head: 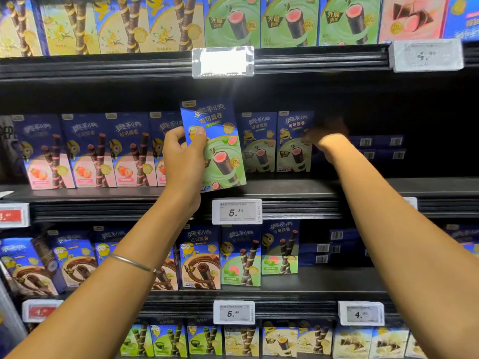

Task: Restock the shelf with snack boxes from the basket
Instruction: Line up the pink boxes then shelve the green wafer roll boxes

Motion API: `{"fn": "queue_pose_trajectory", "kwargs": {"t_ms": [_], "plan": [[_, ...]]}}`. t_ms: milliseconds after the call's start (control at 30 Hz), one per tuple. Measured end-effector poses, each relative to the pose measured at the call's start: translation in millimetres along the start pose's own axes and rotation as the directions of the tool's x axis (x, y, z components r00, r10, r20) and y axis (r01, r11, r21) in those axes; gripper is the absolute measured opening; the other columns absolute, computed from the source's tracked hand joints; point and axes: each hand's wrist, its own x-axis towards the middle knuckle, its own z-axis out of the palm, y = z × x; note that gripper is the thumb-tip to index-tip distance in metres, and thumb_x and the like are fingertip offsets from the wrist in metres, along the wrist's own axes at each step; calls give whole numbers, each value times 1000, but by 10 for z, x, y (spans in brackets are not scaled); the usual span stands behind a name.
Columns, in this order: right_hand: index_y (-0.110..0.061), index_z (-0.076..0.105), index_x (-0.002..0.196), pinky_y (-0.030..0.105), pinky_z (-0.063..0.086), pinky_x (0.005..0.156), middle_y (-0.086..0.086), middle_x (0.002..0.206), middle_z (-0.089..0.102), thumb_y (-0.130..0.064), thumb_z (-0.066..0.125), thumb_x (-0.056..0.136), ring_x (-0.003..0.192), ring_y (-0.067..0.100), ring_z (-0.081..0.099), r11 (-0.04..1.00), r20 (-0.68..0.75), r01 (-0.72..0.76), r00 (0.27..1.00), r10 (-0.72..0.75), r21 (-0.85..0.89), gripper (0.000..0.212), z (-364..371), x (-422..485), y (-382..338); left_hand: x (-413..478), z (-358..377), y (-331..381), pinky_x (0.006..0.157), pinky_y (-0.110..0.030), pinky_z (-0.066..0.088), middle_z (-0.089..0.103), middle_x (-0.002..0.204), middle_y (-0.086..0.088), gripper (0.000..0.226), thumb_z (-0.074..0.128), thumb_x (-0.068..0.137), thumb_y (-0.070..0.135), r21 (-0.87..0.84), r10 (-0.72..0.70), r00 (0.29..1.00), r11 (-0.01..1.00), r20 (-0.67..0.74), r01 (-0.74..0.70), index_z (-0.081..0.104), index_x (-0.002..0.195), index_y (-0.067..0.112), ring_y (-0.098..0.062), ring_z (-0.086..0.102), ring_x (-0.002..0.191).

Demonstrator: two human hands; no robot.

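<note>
Snack box [220, 151] in left hand [184, 156], perhaps on black shelf [298, 188]

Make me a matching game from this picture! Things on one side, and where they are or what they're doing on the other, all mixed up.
Things:
1. left hand
2. right hand
3. bracelet
4. strawberry boxes

Places and states:
A. round the left forearm
B. standing in a row on the left of the middle shelf
C. holding a green box
D. reaching far into the shelf, blurred

Pairs: 1-C, 2-D, 3-A, 4-B
</note>
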Motion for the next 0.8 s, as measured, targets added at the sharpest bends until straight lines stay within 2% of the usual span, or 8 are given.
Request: {"fn": "queue_pose_trajectory", "kwargs": {"t_ms": [67,133,233,333,467,567,667,800], "plan": [[-5,51,142,38,49,103,14,140,57,-24,67,95,131,34,53,999,-142,19,990,-15,28,53,-46,-88,-44,-5,-8,-5,51,-15,53,72,88,11,20,60,109,21,-11,-5,1000,1000,-1,5,54,126,11,2,74,65],[-3,61,124,32,53,80,12,112,64,-15,61,94,115,33,62,961,-225,103,973,-44,257,32,-43,-330,-124,-13,7,-5,51,-16,53,73,88,10,20,60,109,20,-14,-2,1000,1000,9,3,55,126,11,1,74,65],[-14,69,109,29,61,65,4,98,75,-25,67,92,93,17,74,819,111,131,967,-230,559,20,-22,-766,-314,-15,79,-5,52,-17,54,74,88,8,22,60,109,20,0,-7,999,1000,42,7,56,128,9,0,74,65],[-23,66,115,34,63,78,-4,105,79,-40,75,88,96,13,76,854,455,119,804,-382,507,33,-1,-976,-439,-18,167,-5,55,-18,55,73,91,5,23,61,109,21,14,-4,996,1000,84,3,57,127,7,0,73,67],[-15,59,127,41,62,80,1,108,78,-26,75,91,94,21,77,839,495,91,771,-400,537,41,10,-1034,-475,-28,200,3,59,-22,58,75,88,6,27,61,108,21,24,-7,991,1000,136,4,57,128,2,-3,75,71],[-11,62,127,41,64,79,6,110,77,-20,73,93,96,23,76,848,450,133,800,-397,513,37,-24,-995,-462,28,141,35,80,-37,61,71,100,4,28,60,109,25,174,82,986,979,143,-107,60,129,5,-10,73,91],[-10,64,124,38,65,74,6,110,76,-16,71,94,97,21,75,849,327,114,890,-318,515,32,-12,-902,-414,91,-41,93,98,-44,54,67,119,-3,32,58,108,28,462,382,912,788,152,-407,59,134,9,-21,66,111],[-3,67,116,48,64,74,14,111,71,-15,72,90,95,27,72,946,260,134,941,-215,295,29,152,-812,-365,246,-293,196,89,-39,38,59,131,-13,45,60,100,35,776,578,756,307,307,-551,59,138,11,-32,54,120]]}}
